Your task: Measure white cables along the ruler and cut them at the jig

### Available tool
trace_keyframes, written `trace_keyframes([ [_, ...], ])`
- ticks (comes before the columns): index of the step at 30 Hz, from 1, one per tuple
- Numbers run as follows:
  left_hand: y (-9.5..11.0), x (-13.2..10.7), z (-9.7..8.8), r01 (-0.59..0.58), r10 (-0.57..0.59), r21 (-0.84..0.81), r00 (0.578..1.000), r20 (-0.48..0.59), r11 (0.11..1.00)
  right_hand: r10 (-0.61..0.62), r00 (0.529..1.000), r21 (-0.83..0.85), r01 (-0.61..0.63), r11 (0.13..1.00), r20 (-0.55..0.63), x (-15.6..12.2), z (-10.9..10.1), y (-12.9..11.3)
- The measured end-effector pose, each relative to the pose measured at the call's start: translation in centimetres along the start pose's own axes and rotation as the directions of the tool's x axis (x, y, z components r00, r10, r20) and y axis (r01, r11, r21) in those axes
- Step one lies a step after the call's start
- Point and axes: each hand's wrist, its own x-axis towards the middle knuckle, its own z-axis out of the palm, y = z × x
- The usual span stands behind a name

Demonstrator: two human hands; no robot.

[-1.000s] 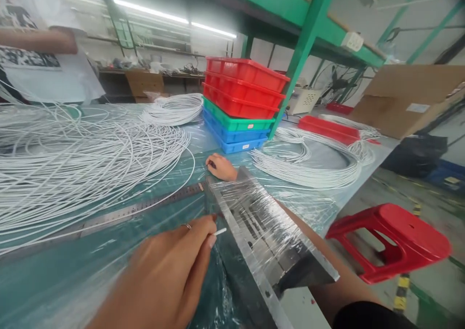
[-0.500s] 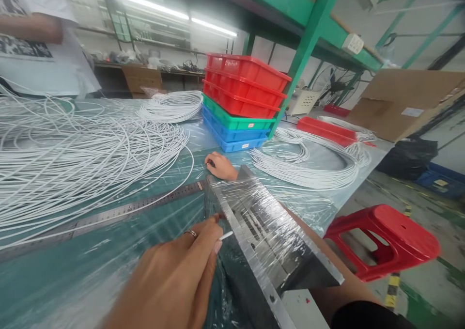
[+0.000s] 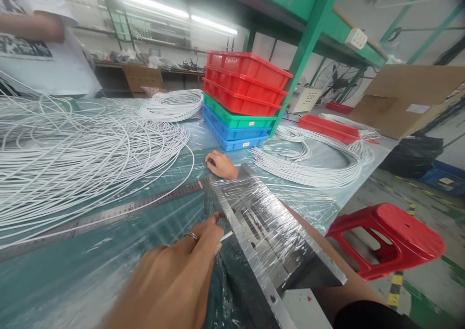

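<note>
My left hand (image 3: 174, 275), a ring on one finger, is closed in a pinch on the end of a thin white wire (image 3: 227, 235). The wire end pokes out right against the edge of a metal block wrapped in clear film (image 3: 269, 232). My right hand (image 3: 222, 165) lies on the green table (image 3: 54, 271) just beyond the block's far end. Its fingers are curled round something small that I cannot make out. My right forearm runs back along the block's far side. A long steel ruler (image 3: 127, 210) lies flat and ends at the block.
A big loose pile of white wires (image 3: 72, 159) covers the left of the table, with more coils at the back (image 3: 174, 106) and right (image 3: 308, 166). Stacked red, green and blue trays (image 3: 243, 101) stand behind. A red stool (image 3: 392, 242) is at right. Another person (image 3: 39, 43) stands far left.
My left hand has slid a little forward, bringing the wire end closer to the block's edge. My right hand has stayed in place.
</note>
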Motion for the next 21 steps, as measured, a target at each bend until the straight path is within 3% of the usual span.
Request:
trace_keyframes([
  [21,-0.27,-0.22,0.18,-0.02,0.021,0.043,1.0,-0.023,0.999,0.012,1.0,-0.003,-0.012,1.0,0.012,-0.11,-0.34,-0.45],
])
